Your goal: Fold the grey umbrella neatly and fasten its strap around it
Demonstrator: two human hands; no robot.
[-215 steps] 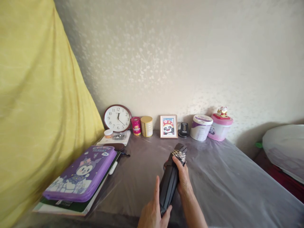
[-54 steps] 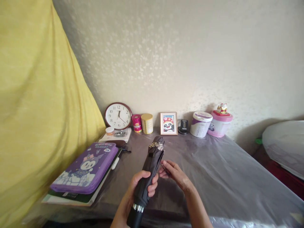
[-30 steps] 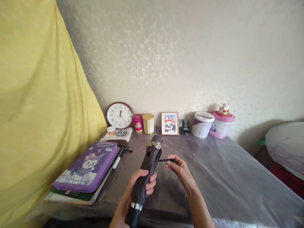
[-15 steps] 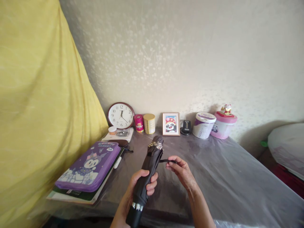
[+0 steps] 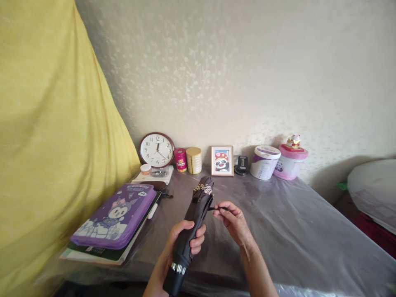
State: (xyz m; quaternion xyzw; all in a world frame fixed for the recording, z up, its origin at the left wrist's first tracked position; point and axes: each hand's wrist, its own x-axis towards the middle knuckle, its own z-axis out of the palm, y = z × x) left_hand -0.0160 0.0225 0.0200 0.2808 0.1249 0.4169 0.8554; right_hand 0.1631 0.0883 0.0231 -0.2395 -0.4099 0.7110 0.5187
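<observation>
My left hand is wrapped tight around the lower part of a folded black umbrella. Its fingers curl over the cloth just above the silver ring and the handle, which points back toward me. From that grip the umbrella slants up and away, with its tip out over the counter. My right hand sits just right of the umbrella, thumb and forefinger pinched shut on the thin closing strap. The strap runs taut from the pinch to the umbrella's upper part. Well to the left of my left fingers, a purple pencil case lies on a book. Beyond both hands, along the wall, stand a clock, a pink tin, a gold tin, a framed panda picture, a white tub and a pink tub. A yellow cloth hangs far off to the left.
</observation>
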